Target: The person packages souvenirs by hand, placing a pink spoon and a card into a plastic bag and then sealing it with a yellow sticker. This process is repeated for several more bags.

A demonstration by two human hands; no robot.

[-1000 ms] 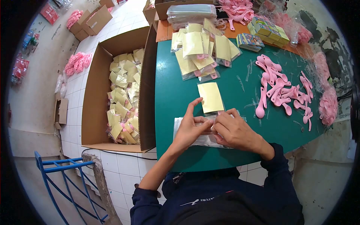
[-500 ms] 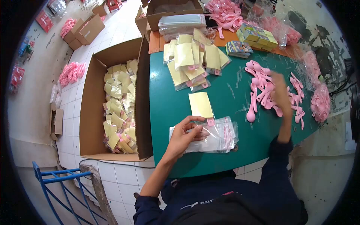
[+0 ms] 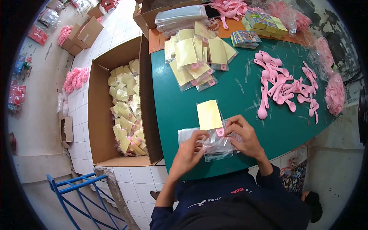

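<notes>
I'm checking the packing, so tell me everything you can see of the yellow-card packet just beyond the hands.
The yellow-card packet has a plain, pale yellow rectangular face, with clear, plastic-looking film showing along its edges. A pink end with a hole shows at its lower right corner. It lies face up and slightly turned on the green table, its near end by the clear bags. The left hand and right hand are close; whether either touches it is unclear.

So the green surface (image 3: 230, 101) had loose pink spoons (image 3: 280, 80) scattered over the right side, a messy pile of bagged yellow cards (image 3: 186, 53) far left, and clear plastic bags (image 3: 217, 156) near the front edge.
</notes>
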